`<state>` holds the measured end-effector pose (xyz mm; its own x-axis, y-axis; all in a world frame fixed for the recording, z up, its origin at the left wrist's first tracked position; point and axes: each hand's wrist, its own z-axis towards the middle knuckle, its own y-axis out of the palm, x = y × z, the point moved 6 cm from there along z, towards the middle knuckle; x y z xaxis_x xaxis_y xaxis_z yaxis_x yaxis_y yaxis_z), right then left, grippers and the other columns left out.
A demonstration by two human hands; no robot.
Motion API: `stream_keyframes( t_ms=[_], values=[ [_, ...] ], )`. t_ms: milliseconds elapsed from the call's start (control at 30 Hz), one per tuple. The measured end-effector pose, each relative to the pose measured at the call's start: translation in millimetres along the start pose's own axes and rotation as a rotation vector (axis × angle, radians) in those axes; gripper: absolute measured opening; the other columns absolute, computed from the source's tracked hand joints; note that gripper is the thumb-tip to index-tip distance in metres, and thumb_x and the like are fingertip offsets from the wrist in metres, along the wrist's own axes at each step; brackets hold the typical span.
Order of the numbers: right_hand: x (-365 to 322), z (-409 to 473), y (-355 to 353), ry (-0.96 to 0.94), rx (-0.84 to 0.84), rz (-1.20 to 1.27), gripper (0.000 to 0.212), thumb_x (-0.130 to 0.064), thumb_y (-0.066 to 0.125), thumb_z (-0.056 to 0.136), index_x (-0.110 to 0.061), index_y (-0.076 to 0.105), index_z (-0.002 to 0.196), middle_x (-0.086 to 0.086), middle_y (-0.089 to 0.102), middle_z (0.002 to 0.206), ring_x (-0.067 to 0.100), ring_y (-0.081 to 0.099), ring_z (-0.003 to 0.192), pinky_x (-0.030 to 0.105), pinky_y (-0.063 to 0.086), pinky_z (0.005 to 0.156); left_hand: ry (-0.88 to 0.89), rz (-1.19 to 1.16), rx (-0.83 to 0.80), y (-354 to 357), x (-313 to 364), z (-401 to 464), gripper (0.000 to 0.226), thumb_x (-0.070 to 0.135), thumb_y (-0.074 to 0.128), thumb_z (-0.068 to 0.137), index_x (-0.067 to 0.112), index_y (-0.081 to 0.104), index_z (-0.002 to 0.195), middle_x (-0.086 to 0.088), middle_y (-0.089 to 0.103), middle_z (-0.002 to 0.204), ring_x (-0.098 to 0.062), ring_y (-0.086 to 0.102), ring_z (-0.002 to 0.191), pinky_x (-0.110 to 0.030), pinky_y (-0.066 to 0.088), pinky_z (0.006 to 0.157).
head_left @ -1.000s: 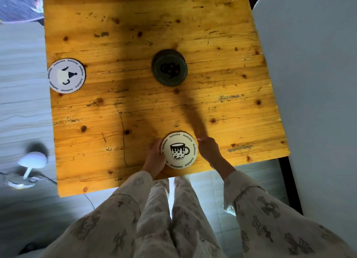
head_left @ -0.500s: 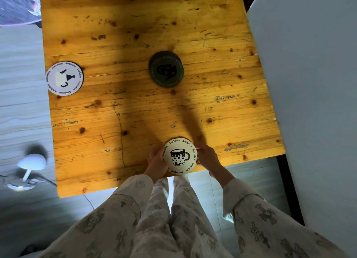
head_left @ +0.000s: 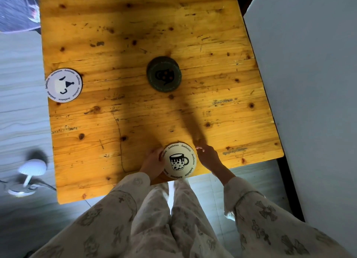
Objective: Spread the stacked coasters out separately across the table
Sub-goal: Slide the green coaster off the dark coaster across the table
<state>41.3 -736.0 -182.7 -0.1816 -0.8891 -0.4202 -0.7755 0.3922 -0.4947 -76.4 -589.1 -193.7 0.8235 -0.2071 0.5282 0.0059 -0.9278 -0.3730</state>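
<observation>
A cream coaster (head_left: pixel 179 160) printed with a black mug lies at the table's near edge. My left hand (head_left: pixel 153 164) grips its left rim, fingers over the edge. My right hand (head_left: pixel 207 157) is on the other side, curled fingertips touching its upper right rim. A small stack of dark green coasters (head_left: pixel 164 74) sits at the middle of the table, slightly offset on each other. One white coaster (head_left: pixel 63 85) with black marks lies alone at the table's left edge.
The wooden table (head_left: pixel 135 122) is bare between the coasters. A grey-white surface (head_left: pixel 309 84) borders its right side. A white mushroom-shaped lamp (head_left: pixel 29 174) with a cable stands on the floor at the left. My knees are below the near edge.
The cream coaster has slid a little toward me, to the table's near edge, with both hands following it. The dark stack and the white coaster stay where they were.
</observation>
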Motion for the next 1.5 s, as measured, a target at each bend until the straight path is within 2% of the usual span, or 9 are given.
stream_keyframes(
  t_ms=[233, 367, 533, 667, 767, 900, 1100, 1333, 1500],
  values=[
    [-56, 42, -36, -0.205, 0.091, -0.268, 0.038, -0.021, 0.039, 0.097, -0.013, 0.045, 0.133, 0.012, 0.045, 0.142, 0.032, 0.035, 0.133, 0.046, 0.035, 0.108, 0.215, 0.392, 0.156, -66, 48, 61, 0.07, 0.034, 0.056, 0.085, 0.024, 0.017, 0.143, -0.007, 0.007, 0.156, -0.032, -0.001, 0.143, -0.056, 0.005, 0.116],
    [-107, 83, -57, -0.383, 0.183, -0.415, 0.045, -0.023, 0.041, 0.097, -0.013, 0.035, 0.14, 0.011, 0.035, 0.149, 0.028, 0.027, 0.139, 0.04, 0.026, 0.113, 0.115, 0.547, 0.191, -116, 84, 109, 0.108, 0.04, 0.068, 0.074, 0.027, -0.015, 0.143, -0.01, -0.024, 0.154, -0.032, -0.022, 0.141, -0.066, -0.003, 0.109],
    [-167, 126, -50, -0.627, 0.237, -0.622, 0.06, -0.031, 0.049, 0.093, -0.018, 0.022, 0.145, 0.011, 0.019, 0.156, 0.027, 0.014, 0.145, 0.042, 0.017, 0.119, -0.001, 0.609, 0.096, -145, 94, 149, 0.128, 0.04, 0.077, 0.064, 0.026, -0.025, 0.139, -0.007, -0.037, 0.149, -0.03, -0.03, 0.138, -0.071, -0.001, 0.108],
    [-189, 146, -20, -0.759, 0.177, -0.791, 0.07, -0.043, 0.053, 0.088, -0.022, 0.02, 0.146, 0.01, 0.012, 0.158, 0.026, 0.007, 0.146, 0.045, 0.013, 0.119, -0.024, 0.595, 0.086, -142, 86, 159, 0.13, 0.039, 0.079, 0.062, 0.028, -0.027, 0.138, -0.004, -0.039, 0.148, -0.028, -0.031, 0.137, -0.072, 0.0, 0.108],
    [-196, 147, -17, -0.824, 0.305, -0.882, 0.062, -0.048, 0.056, 0.084, -0.023, 0.039, 0.138, 0.016, 0.035, 0.15, 0.031, 0.029, 0.14, 0.049, 0.025, 0.116, -0.023, 0.586, 0.089, -142, 83, 164, 0.131, 0.04, 0.079, 0.062, 0.03, -0.029, 0.137, -0.002, -0.041, 0.146, -0.027, -0.033, 0.137, -0.072, -0.001, 0.107],
    [-200, 133, -19, -1.013, 0.544, -0.982, 0.036, -0.043, 0.069, 0.075, -0.023, 0.071, 0.106, 0.007, 0.072, 0.113, 0.026, 0.067, 0.106, 0.039, 0.057, 0.086, -0.035, 0.598, 0.089, -142, 82, 166, 0.132, 0.041, 0.078, 0.061, 0.031, -0.03, 0.136, -0.002, -0.042, 0.146, -0.027, -0.033, 0.136, -0.072, 0.0, 0.106],
    [-193, 124, -55, -1.137, 0.594, -0.835, 0.012, -0.018, 0.08, 0.068, -0.012, 0.073, 0.076, 0.007, 0.078, 0.087, 0.022, 0.074, 0.084, 0.028, 0.06, 0.061, -0.032, 0.635, 0.099, -144, 82, 163, 0.13, 0.042, 0.078, 0.062, 0.03, -0.028, 0.137, -0.003, -0.039, 0.147, -0.028, -0.03, 0.138, -0.072, 0.003, 0.107],
    [-141, 125, -108, -1.008, 0.581, -0.832, 0.014, -0.01, 0.081, 0.067, -0.006, 0.072, 0.077, 0.013, 0.077, 0.089, 0.029, 0.073, 0.086, 0.041, 0.062, 0.071, -0.041, 0.563, 0.194, -135, 93, 149, 0.118, 0.024, 0.076, 0.069, 0.025, -0.017, 0.142, 0.0, -0.031, 0.152, -0.025, -0.023, 0.141, -0.069, 0.004, 0.109],
    [-99, 128, -118, -0.926, 0.461, -0.803, 0.035, -0.019, 0.074, 0.076, -0.006, 0.068, 0.108, 0.017, 0.066, 0.119, 0.034, 0.062, 0.112, 0.044, 0.056, 0.088, 0.235, 0.678, 0.275, -88, 116, 133, 0.092, 0.017, 0.058, 0.084, 0.026, -0.011, 0.143, -0.004, -0.025, 0.154, -0.027, -0.023, 0.141, -0.061, -0.001, 0.114]
  ],
)
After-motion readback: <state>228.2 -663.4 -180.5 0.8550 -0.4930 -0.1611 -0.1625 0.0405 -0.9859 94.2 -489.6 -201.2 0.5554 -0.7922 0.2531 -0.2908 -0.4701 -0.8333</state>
